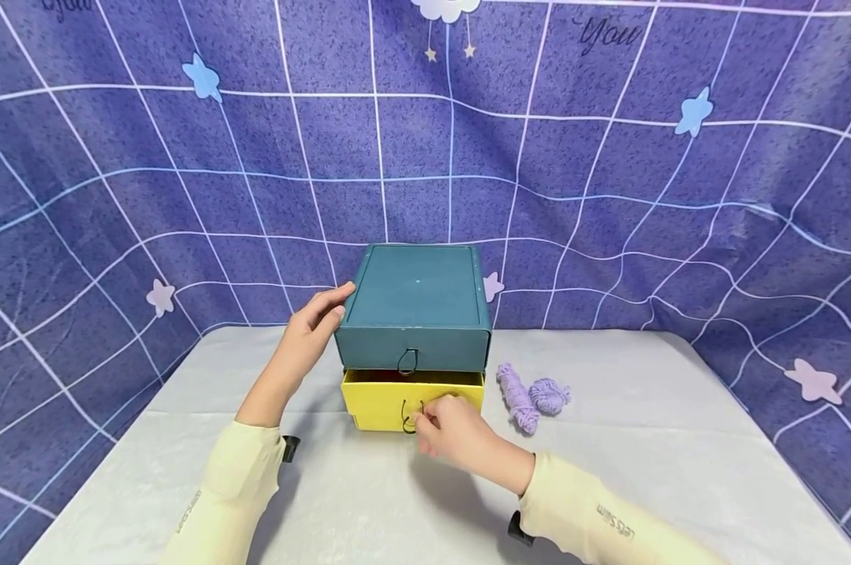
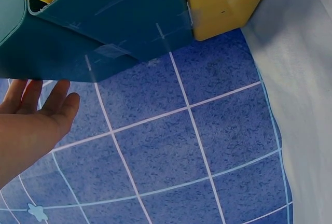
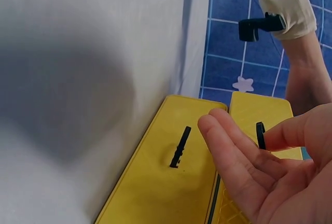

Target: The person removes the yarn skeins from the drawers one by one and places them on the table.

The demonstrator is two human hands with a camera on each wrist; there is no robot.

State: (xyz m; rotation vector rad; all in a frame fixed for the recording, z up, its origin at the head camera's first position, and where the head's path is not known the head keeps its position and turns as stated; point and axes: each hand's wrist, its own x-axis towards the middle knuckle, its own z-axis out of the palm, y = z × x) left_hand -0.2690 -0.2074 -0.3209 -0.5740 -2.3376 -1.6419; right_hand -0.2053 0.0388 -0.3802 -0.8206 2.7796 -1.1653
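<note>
A small chest of drawers stands mid-table, with a teal top section (image 1: 417, 286) and a yellow drawer front (image 1: 376, 392) jutting out below it, a dark gap showing above. Two yellow fronts appear in the right wrist view: a lower one (image 3: 161, 182) with a black loop and an upper one (image 3: 259, 107) with a black loop handle (image 3: 261, 136). My right hand (image 1: 461, 431) has a fingertip at that upper loop, its other fingers reaching past it. Against the teal section's left side rests my left hand (image 1: 312, 326), fingers extended; its fingertips (image 2: 59, 86) meet the edge.
Right of the chest lie a twisted purple yarn skein (image 1: 517, 399) and a small purple yarn ball (image 1: 549, 395). The white-covered table (image 1: 651, 439) backs onto a blue curtain (image 1: 609, 196) with a line grid. The teal front carries its own black loop (image 1: 407, 361).
</note>
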